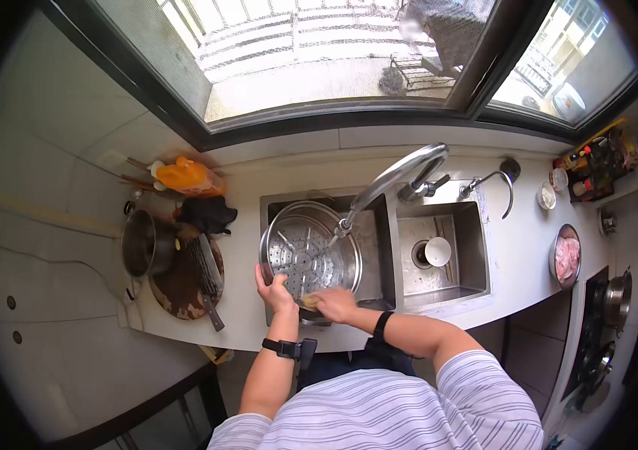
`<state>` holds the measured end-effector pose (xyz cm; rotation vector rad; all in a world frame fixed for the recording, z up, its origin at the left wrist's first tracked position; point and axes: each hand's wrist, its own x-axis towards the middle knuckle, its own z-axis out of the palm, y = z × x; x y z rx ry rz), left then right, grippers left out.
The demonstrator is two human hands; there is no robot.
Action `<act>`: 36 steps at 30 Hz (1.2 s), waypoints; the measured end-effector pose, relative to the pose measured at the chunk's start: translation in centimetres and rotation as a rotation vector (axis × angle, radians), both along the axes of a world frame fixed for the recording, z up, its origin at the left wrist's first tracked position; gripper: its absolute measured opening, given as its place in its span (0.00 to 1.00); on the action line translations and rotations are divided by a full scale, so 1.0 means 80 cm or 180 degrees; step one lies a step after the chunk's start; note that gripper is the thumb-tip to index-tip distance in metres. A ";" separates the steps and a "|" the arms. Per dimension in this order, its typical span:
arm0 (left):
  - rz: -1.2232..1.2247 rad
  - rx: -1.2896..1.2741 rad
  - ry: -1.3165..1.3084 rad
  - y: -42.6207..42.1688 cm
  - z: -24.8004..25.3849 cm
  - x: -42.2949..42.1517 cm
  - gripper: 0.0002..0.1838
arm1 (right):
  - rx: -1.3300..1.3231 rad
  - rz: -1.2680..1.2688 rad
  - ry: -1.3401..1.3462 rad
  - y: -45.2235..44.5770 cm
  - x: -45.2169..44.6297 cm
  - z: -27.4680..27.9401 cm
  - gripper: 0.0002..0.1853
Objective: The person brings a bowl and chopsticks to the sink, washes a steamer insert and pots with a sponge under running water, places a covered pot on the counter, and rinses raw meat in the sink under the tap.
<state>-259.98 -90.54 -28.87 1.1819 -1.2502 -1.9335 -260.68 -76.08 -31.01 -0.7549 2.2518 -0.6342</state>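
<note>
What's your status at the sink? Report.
Left hand gripping steamer edge. Right hand holding yellow pad at near side. Steamer in left basin. Faucet hanging over it.

Pale desk (244,289), under a window; fitted with left basin (377,262) and right basin (409,225). Left end: round board (165,291), with metal pot (139,251) at its far-left side. Beyond the board: dark cloth (210,216), then orange bottle (186,177). Behind the basins: large faucet (413,192) and small tap (469,189). Right end: small white bowl (547,196) near the bottle rack (596,169); closer to the front edge, metal bowl (555,271) of pink meat (567,259).
</note>
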 end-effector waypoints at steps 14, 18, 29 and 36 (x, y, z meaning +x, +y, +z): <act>-0.0984 0.0516 -0.0164 0.004 0.020 0.039 0.44 | -0.2726 -0.4359 0.0035 -0.068 -0.154 -0.090 0.28; -0.1642 0.0571 -0.0463 0.007 -0.005 0.049 0.49 | -0.2644 -0.3495 0.0122 -0.095 -0.148 -0.075 0.27; -0.1683 -0.0165 -0.0249 -0.004 0.030 0.036 0.46 | -0.2464 -0.0937 -0.2600 -0.054 -0.047 0.004 0.21; -0.1429 0.0668 -0.0046 -0.015 0.024 0.027 0.48 | 0.0458 -0.0134 -0.0321 0.034 -0.080 -0.018 0.15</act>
